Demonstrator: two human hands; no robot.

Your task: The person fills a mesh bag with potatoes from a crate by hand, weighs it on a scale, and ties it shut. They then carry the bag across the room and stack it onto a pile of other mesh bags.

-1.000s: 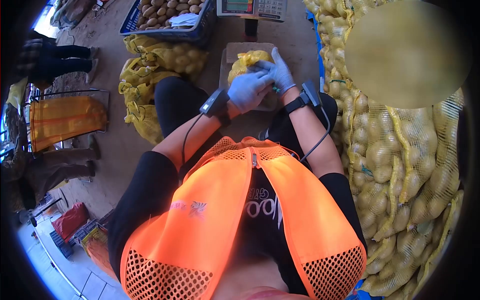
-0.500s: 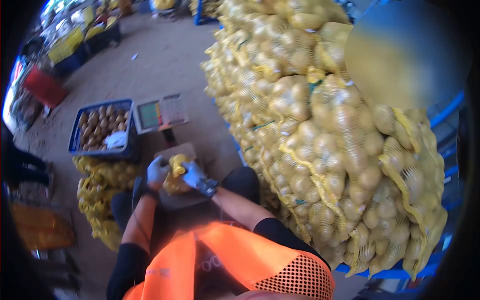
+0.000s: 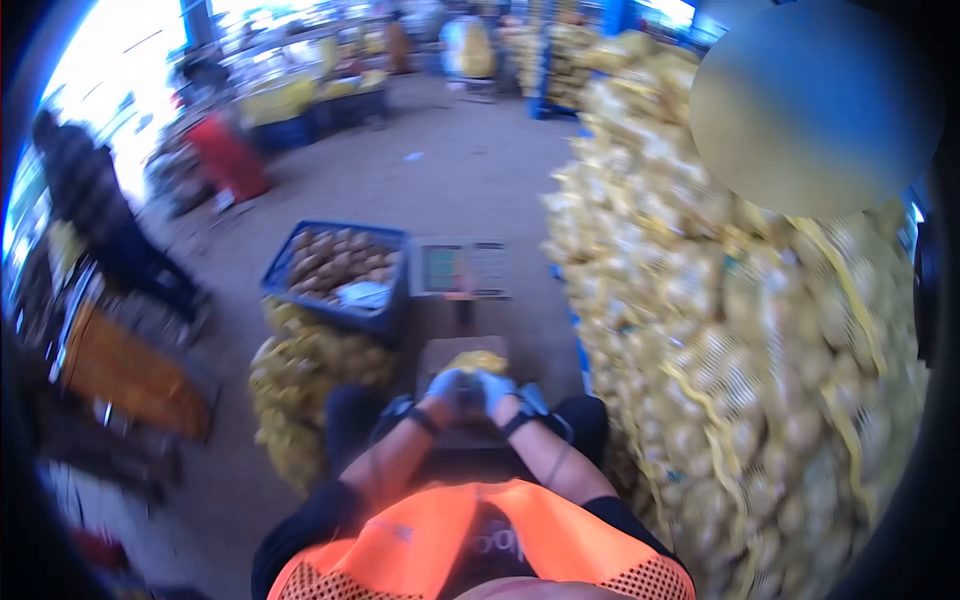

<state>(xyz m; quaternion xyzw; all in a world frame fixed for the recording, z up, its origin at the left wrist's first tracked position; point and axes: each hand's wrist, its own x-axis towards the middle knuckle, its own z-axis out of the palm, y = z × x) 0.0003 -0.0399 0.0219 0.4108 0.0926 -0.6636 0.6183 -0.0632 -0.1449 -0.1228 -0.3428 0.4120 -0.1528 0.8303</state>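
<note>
My left hand (image 3: 446, 386) and my right hand (image 3: 494, 388), both in light blue gloves, are close together in front of my body. Their fingers are closed at the near side of a yellow mesh bag (image 3: 479, 362), mostly hidden behind them and blurred. The bag is over the flat platform of a scale (image 3: 436, 352). Beyond it stands the scale's display panel (image 3: 466, 268) with a keypad.
A blue crate (image 3: 392, 318) of brown, rounded produce (image 3: 335, 262) with a pale blue cloth (image 3: 364, 294) stands ahead left. Filled mesh bags (image 3: 318, 365) lie nearer. A tall stack of filled bags (image 3: 700, 330) rises right. Another person (image 3: 110, 210) stands far left.
My view has tilted up and turned left, bringing another person into sight. My hands, apart on either side of the bag before, are now close together on its near side.
</note>
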